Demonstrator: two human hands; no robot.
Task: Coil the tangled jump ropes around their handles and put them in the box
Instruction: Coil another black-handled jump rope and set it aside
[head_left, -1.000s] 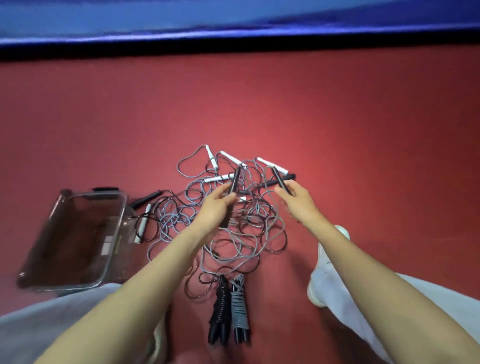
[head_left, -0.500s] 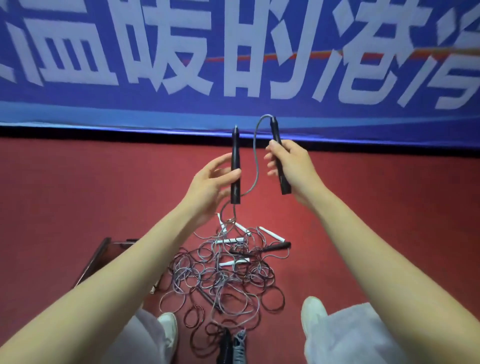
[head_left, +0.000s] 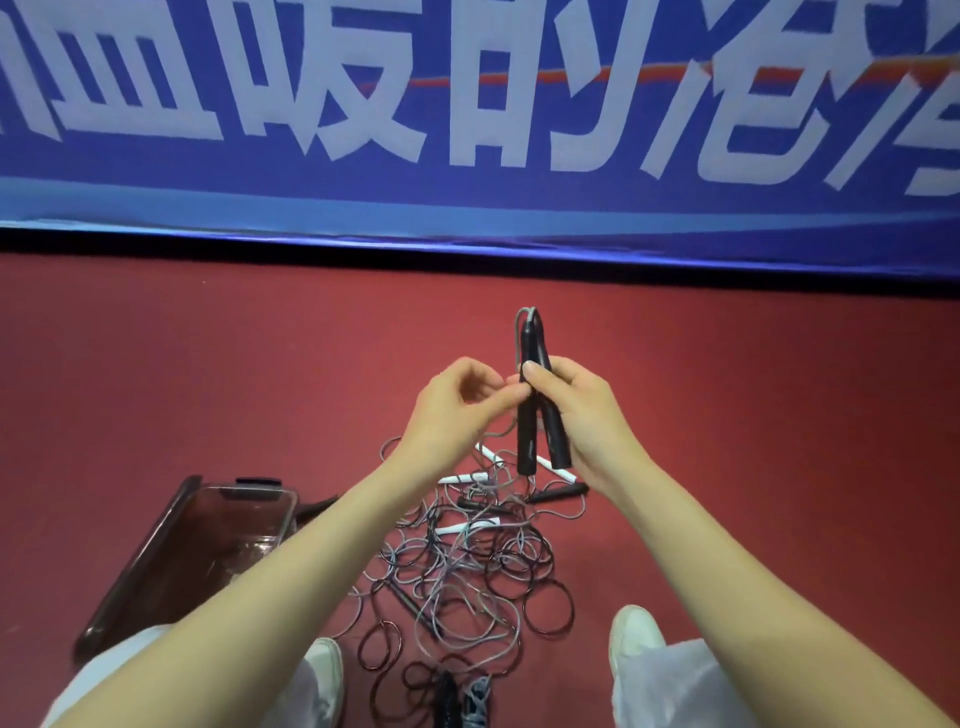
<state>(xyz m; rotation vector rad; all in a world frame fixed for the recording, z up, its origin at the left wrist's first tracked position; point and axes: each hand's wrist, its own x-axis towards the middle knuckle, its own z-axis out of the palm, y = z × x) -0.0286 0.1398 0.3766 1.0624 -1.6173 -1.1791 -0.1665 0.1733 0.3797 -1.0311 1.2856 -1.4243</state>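
Two black jump-rope handles (head_left: 535, 415) stand upright side by side in the air, and my right hand (head_left: 582, 415) grips them together. A grey rope loops over their tops. My left hand (head_left: 457, 410) pinches that grey rope beside the handles. Below lies the tangled pile of grey and black ropes (head_left: 467, 566) on the red floor, with white handles (head_left: 462, 478) and a black handle (head_left: 558, 492) among them. The clear plastic box (head_left: 171, 551) sits on the floor at the left, partly behind my left forearm.
Two coiled ropes (head_left: 462, 699), one black and one grey, lie at the bottom edge between my white shoes (head_left: 636, 636). A blue banner (head_left: 467, 104) with white characters runs along the far wall.
The two handles, held apart before, are now together in my right hand. My left hand let go of its handle and now pinches the rope. Both hands have lowered a little.
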